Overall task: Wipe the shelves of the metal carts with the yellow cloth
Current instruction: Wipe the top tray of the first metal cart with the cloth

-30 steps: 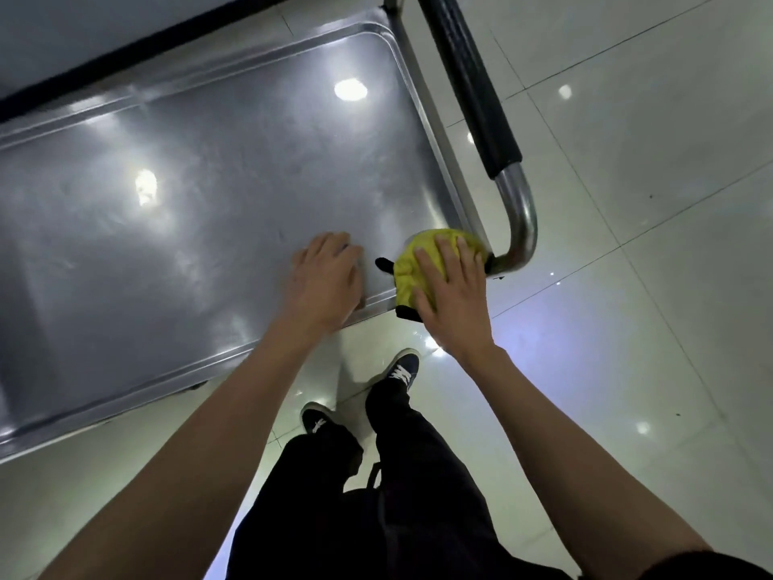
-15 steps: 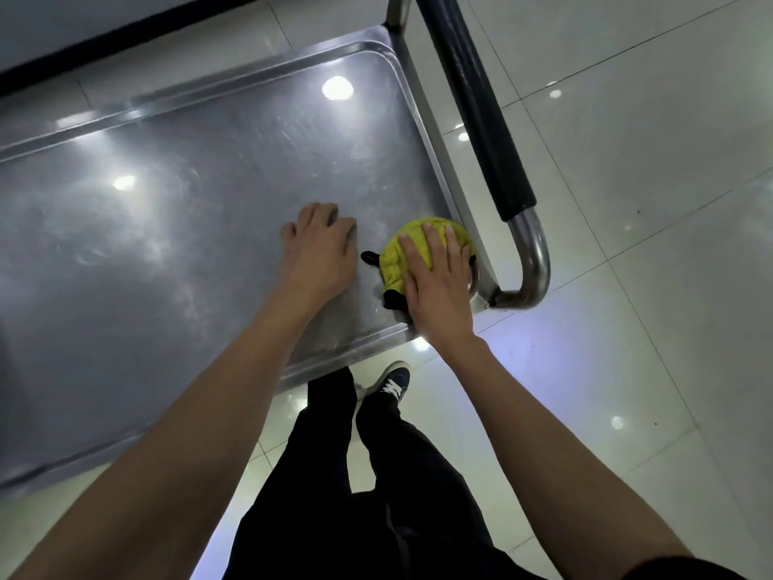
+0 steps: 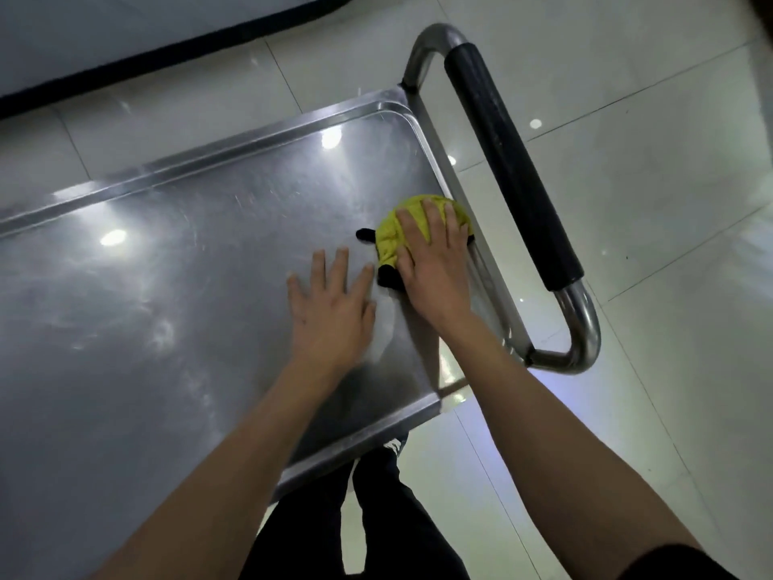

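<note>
1. Yellow cloth is bunched on the top shelf of the metal cart, at the shelf's right end, touching or just beside the raised rim next to the handle.
2. Right hand lies flat on the cloth, fingers straight and spread, pressing down. No pinch, nothing curled round it.
3. Left hand is flat on bare steel just left of the cloth, fingers straight and splayed, holding nothing. Looks like it's bracing.
4. Cloth handling, my read: soft, light, limp. Crumples into a wad and takes the shape of the palm. Black tabs or trim poke out on its left side; can't tell what they are.
5. Where to hold: a flat palm over the middle of the wad, as now, should drag it fine. For the rim channel and corners, probably better to bunch it under the fingertips.
6. Shelf: stiff polished sheet steel, glossy with lamp reflections and fine scratches. Likely low friction, so the cloth should glide; it could slip out from under a light palm.
7. Cart may roll on the tiled floor when pushed. Wheels aren't visible, so unconfirmed.
8. Handle has a black sleeve over a chrome tube.
9. Text/brands: none readable on cloth, cart or handle.
</note>
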`<state>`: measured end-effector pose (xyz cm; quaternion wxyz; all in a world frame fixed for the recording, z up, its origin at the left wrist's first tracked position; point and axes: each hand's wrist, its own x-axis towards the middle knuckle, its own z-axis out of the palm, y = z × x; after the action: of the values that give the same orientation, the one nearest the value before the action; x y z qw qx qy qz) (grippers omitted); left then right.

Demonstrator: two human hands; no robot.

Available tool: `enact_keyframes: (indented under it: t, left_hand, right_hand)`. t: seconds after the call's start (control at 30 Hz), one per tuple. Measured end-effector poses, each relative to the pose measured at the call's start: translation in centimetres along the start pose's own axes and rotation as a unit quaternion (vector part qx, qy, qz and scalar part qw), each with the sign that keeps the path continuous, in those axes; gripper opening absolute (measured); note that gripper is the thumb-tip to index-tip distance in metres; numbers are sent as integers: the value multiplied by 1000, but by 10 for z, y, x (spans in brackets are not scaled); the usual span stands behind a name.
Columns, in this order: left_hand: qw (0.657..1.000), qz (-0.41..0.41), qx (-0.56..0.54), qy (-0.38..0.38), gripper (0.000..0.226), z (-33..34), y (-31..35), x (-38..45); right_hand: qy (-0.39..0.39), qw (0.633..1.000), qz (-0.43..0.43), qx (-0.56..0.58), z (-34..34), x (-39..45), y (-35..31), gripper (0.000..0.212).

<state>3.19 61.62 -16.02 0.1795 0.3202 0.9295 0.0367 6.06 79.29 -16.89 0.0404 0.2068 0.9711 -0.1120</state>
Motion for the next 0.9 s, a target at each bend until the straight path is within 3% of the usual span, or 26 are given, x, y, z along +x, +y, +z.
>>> enact_keyframes:
  t: [0.4, 0.67, 0.9]
  left_hand:
    - [998, 20, -10, 51, 52, 18, -13, 2]
    - [998, 12, -8, 67, 55, 16, -15, 15]
    - [998, 18, 0, 66, 61, 8, -22, 19]
  right_hand:
    - [-14, 998, -59, 13, -12, 176, -46, 52]
    - [-15, 997, -71, 25, -11, 172, -37, 52]
    - [-28, 996, -89, -1, -12, 95, -3, 50]
